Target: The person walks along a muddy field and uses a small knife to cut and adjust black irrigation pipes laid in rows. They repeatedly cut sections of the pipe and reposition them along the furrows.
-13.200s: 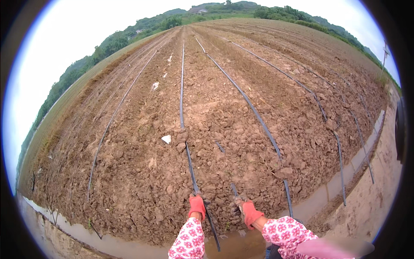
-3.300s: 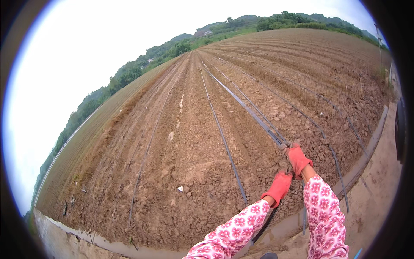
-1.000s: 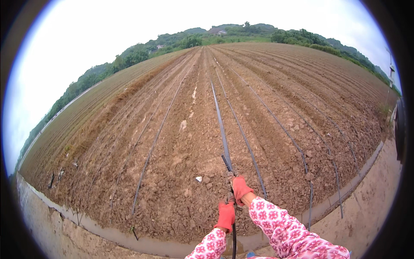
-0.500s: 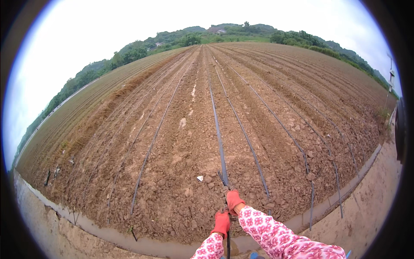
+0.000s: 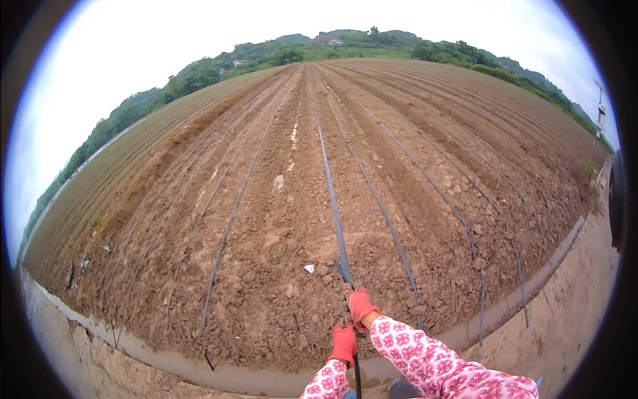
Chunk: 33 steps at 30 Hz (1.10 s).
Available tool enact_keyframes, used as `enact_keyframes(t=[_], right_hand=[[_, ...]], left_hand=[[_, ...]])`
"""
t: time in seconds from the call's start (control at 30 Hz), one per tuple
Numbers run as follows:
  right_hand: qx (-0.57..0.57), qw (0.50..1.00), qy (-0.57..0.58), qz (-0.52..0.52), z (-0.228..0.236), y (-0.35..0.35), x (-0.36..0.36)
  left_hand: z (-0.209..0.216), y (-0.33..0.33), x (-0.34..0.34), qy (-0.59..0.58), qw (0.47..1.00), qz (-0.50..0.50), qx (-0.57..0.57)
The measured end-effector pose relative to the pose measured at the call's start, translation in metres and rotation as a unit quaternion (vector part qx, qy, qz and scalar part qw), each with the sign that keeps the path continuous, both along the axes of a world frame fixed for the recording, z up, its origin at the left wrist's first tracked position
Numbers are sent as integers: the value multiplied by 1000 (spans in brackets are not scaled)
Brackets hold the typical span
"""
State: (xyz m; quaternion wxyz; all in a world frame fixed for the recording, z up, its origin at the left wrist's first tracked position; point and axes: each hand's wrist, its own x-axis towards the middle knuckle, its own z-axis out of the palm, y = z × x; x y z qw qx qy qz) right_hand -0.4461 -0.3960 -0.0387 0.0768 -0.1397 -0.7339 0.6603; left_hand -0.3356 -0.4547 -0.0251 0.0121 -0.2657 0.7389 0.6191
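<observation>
My right hand (image 5: pixel 361 307), in a red glove, is closed round the near end of a flat grey-black drip irrigation tape (image 5: pixel 334 211). That tape stretches taut from the far field down to my hands. Just below and left of it, my left hand (image 5: pixel 344 344), gloved the same way, is closed on the same dark line. Under the left hand a black tube (image 5: pixel 358 376) hangs down toward the lower edge. My fingers hide how tape and tube meet. A short dark strand (image 5: pixel 340 269) sticks out beside the tape just beyond the right hand.
More drip tapes lie along the soil rows, one to the right (image 5: pixel 380 203) and one to the left (image 5: pixel 234 213). A muddy water channel (image 5: pixel 259 380) and a concrete edge (image 5: pixel 565 319) border the field. A white scrap (image 5: pixel 309 268) lies on the cloddy soil.
Both hands keep their grip on the line with almost no shift. The view has tilted slightly, and the tube below my left hand has swung a little to the right.
</observation>
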Motion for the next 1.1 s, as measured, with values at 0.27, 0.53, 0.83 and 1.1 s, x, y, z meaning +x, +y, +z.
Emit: enact_keyframes(t=[0.27,0.53,0.83,1.1], right_hand=[[115,993,-25,-1,-234,20,-73],[45,987,-116,107,-221,6,-37],[-67,978,-118,157,-375,41,-35],[-175,971,-128,103,-471,38,-15]], left_hand=[[-94,21,-23,-6,998,10,57],[-229,2,-30,-10,999,49,-1],[-349,27,-41,-54,997,38,30],[-461,8,-46,-39,993,104,46]])
